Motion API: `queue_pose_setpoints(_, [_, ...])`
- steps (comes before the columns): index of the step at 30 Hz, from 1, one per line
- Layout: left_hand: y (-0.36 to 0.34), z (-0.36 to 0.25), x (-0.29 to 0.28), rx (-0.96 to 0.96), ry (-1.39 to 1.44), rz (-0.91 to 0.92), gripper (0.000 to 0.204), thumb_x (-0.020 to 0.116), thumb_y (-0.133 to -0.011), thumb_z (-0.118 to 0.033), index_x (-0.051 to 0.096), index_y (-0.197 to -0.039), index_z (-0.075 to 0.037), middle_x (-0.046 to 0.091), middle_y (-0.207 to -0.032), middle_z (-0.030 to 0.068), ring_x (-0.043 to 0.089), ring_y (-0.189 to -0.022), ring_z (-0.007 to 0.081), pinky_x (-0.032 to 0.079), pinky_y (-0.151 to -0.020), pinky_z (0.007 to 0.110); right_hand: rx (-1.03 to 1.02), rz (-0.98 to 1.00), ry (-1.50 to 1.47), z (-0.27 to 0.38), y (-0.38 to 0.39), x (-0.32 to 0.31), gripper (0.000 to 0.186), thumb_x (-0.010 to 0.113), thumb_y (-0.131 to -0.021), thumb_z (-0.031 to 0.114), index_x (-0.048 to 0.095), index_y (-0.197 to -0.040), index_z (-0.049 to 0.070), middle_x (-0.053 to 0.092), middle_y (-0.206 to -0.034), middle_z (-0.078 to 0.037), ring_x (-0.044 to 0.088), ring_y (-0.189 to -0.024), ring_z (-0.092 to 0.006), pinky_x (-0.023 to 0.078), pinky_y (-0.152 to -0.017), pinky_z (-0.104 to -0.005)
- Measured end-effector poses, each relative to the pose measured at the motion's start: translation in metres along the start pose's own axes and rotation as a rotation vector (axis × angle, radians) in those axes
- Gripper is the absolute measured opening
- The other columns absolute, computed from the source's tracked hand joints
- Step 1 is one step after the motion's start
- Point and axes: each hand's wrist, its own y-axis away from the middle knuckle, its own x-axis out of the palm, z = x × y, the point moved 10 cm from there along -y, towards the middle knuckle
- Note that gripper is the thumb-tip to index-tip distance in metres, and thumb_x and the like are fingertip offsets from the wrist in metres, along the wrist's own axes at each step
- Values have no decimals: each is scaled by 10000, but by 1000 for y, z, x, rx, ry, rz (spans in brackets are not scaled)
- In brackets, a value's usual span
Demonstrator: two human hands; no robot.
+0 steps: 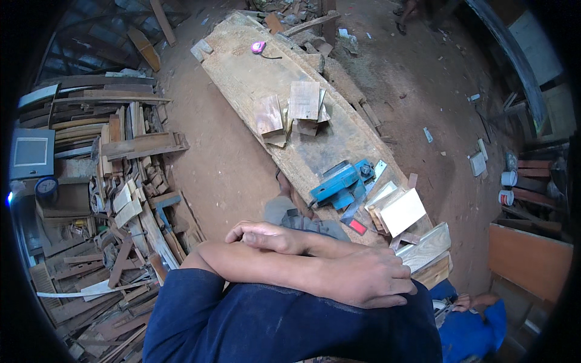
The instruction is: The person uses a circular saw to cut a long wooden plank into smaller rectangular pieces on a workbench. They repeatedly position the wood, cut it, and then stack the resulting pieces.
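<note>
My arms are crossed in front of my dark blue shirt. My left hand (376,279) lies over my right arm near the elbow, its fingers loosely bent and holding no object. Across my left forearm rests my right hand (266,237), also without any object, fingers slightly curled. Just beyond them, on a long wooden workbench (239,63), sits a blue electric hand planer (336,184). Beside it lies a flat metal measuring tool with a red patch (357,226). A stack of cut boards (400,213) stands at the bench's near right.
More wood blocks (304,101) and a pink tape measure (258,47) are on the bench. Scrap wood (130,212) is heaped at left. A person in blue (475,330) is at lower right. An orange-brown panel (529,260) and white tubs (507,197) stand at right.
</note>
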Motion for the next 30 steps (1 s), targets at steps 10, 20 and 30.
queue_pose_setpoints(10, [108,189,-93,-711,74,-502,394,597,-996,-346,652,-1234,-38,692,-1091,167,694,-988,261,547,-841,367,-217,-1394,158,1,257,-162,322,632,-1000,268,624,-1220,33,659,-1055,-46,621,-938,-132,507,-852,-286])
queue_pose_setpoints(20, [25,362,75,-738,-160,-254,1026,660,-828,-658,387,-1458,104,537,-1368,312,546,-1260,418,398,-1105,451,-500,-2157,339,-29,494,-174,661,718,-950,245,415,-1433,-90,578,-1322,-226,565,-1221,-263,433,-1052,-397])
queue_pose_setpoints(30, [22,422,141,-1053,244,-83,1127,686,-741,-723,365,-1489,57,512,-1418,314,530,-1310,400,415,-1106,412,-585,-1875,-235,-83,474,-216,779,577,-977,540,390,-1496,-11,511,-1452,-157,513,-1319,-284,395,-1098,-411])
